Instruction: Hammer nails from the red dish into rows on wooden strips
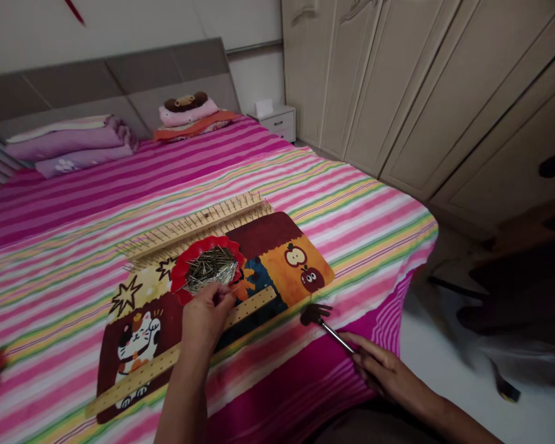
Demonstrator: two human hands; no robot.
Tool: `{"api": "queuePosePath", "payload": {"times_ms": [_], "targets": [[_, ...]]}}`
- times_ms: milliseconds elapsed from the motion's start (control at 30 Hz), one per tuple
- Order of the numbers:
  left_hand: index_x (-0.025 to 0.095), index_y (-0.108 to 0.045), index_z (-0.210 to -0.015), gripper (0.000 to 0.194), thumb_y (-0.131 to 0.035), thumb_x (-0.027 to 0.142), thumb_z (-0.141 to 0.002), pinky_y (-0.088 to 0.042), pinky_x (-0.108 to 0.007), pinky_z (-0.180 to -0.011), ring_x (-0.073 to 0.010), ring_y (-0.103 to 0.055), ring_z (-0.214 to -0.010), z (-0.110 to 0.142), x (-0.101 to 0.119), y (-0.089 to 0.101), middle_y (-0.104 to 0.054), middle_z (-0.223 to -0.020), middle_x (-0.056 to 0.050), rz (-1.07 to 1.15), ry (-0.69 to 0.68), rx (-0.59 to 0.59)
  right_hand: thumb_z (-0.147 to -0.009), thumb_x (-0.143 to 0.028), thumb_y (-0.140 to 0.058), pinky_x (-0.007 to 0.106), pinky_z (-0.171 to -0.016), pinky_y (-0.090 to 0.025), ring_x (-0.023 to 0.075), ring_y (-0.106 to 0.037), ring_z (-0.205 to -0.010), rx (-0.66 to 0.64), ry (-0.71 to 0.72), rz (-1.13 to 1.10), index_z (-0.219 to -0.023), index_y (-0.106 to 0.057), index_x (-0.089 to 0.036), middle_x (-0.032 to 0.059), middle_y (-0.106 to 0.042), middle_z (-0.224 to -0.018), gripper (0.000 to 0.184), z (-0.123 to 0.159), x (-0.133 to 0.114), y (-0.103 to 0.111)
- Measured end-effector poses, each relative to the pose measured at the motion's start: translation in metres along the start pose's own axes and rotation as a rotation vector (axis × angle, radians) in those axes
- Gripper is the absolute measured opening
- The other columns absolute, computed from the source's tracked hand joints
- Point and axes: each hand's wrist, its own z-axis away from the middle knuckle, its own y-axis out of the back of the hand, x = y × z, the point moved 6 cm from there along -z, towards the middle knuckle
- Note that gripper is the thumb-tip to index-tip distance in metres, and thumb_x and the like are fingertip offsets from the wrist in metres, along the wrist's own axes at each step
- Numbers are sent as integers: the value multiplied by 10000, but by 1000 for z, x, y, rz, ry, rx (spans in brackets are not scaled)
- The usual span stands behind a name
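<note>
My left hand (208, 306) is over the near wooden strip (155, 368), beside the red scalloped bowl (181, 266). Its thumb and fingers are pinched on what looks like a thin nail, mostly hidden by the fingers. Many loose nails (213, 265), some dark and some shiny, fill the bowl. The strip has a row of small holes and lies along the front of a printed mat (254, 237), partly behind my left forearm. My right hand (374, 362) is closed around the metal handle of a hammer (335, 336). The hammer's dark head is above the bed, right of the strip's end.
Behind the bowl, wooden strips (198, 223) bristle with upright nails. All of this rests on a bed with a striped cover (351, 203). Folded bedding (74, 145) is by the headboard (134, 80). A nightstand (280, 120) and a wardrobe (374, 80) stand beyond.
</note>
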Motion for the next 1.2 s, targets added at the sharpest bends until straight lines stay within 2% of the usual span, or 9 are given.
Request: {"api": "queuePosePath", "payload": {"times_ms": [233,600,833,967,1200], "targets": [[210,-579,-607,103,-514,284,-637,-339,-214,-558,-104,-486,-546,10,8,-31,-566,-564,50,3,-59,-148,-753,-484,-542,189,-399,-197,71,-313,-438,13,-7,37,-1291,-488,-182,-80,-365,-537,619,0,-1,0],[206,-557,-593,88,-514,260,-648,-293,-220,-528,-99,-464,-515,10,19,-32,-517,-511,56,-106,-41,-251,-737,-482,-550,186,-392,-198,65,-315,-419,28,-14,37,-1277,-504,-179,-78,-395,-525,621,0,-3,0],[208,-550,-564,64,-533,234,-620,-298,-236,-523,-116,-477,-506,2,27,-31,-527,-492,43,-126,-55,-167,-759,-451,-539,179,-381,-189,54,-304,-410,21,-11,37,-1277,-486,-150,-90,-381,-521,602,1,-4,0],[215,-604,-639,95,-518,254,-629,-366,-239,-572,-127,-536,-562,0,27,-36,-598,-569,31,26,-79,-91,-754,-445,-552,183,-377,-196,52,-309,-406,20,-14,37,-1277,-481,-134,-93,-387,-518,612,1,-5,0],[191,-634,-841,288,-579,374,-626,-470,-262,-659,-149,-611,-682,9,6,-59,-669,-727,-9,478,53,-50,-760,-437,-541,183,-376,-190,53,-303,-410,12,-17,34,-1301,-455,-125,-95,-374,-522,631,1,-6,0]]}}
